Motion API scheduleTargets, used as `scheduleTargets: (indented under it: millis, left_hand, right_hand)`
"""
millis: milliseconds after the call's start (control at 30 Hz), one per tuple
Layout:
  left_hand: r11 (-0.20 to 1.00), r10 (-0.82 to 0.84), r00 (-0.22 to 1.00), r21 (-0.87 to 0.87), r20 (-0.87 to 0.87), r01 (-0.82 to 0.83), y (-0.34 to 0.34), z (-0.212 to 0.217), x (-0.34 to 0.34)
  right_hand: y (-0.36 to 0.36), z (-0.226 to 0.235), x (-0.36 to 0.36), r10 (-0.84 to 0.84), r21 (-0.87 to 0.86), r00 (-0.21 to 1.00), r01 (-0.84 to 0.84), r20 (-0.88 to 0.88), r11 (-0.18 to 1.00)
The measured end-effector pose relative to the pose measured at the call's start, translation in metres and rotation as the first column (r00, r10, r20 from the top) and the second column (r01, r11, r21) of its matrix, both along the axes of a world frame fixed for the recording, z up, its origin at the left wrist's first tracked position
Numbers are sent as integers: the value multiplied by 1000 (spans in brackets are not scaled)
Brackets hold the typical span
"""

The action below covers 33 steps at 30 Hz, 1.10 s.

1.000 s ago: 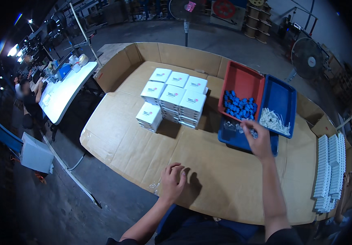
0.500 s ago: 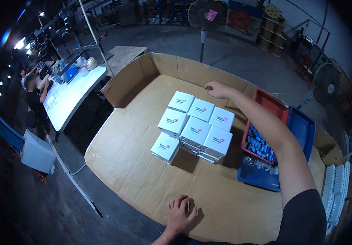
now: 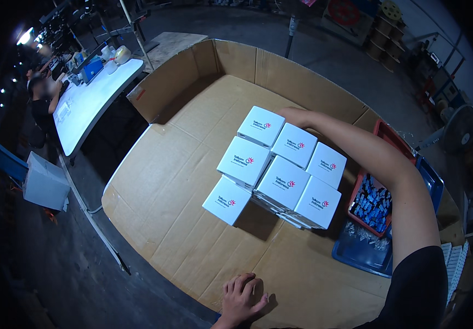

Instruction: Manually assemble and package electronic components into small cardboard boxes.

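Observation:
Several white cardboard boxes (image 3: 284, 183), with dark and red print on top, stand in close-packed stacks on the brown cardboard sheet (image 3: 159, 181). One box (image 3: 227, 200) sits at the near left corner of the group. My right arm reaches round the right side, and my right hand (image 3: 294, 117) is behind the far boxes, next to the far left box (image 3: 261, 126). Its fingers are hidden, so what they hold cannot be seen. Close to the near edge, my left hand (image 3: 241, 300) rests on the cardboard, open, with loosely curled fingers and nothing in it.
At right, a red tray (image 3: 352, 207) of small blue pieces sits on a blue tray (image 3: 357, 262) holding clear plastic bits. A raised cardboard wall (image 3: 280, 68) borders the far side. A person (image 3: 43, 101) works at a white table (image 3: 102, 98) far left.
My right hand has moved down behind the far boxes, where its fingers are now hidden. The view has shifted closer to the stacks. My left hand stays near the edge.

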State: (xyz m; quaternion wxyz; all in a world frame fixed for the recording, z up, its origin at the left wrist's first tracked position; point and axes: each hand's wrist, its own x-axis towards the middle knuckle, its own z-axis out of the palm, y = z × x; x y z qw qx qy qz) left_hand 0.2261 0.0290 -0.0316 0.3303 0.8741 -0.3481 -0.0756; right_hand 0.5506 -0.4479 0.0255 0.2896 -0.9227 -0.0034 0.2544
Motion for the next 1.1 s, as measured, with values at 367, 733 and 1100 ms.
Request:
scheduleTargets:
  millis: [367,733,1100]
  left_hand:
    - [999,4,1000,-39,3,-4,-1,2,-3]
    - [994,3,1000,-111,2,-3,2,13,-11]
    - [972,-16,996,-231,86,36,4,-3,-26]
  right_hand:
    - [-45,-22,20,-262,170,958,241,116,955]
    - [1,123,-181,-808,838,534,298,250,457]
    - [154,118,-474,-953,982,282,-116,-113,-151]
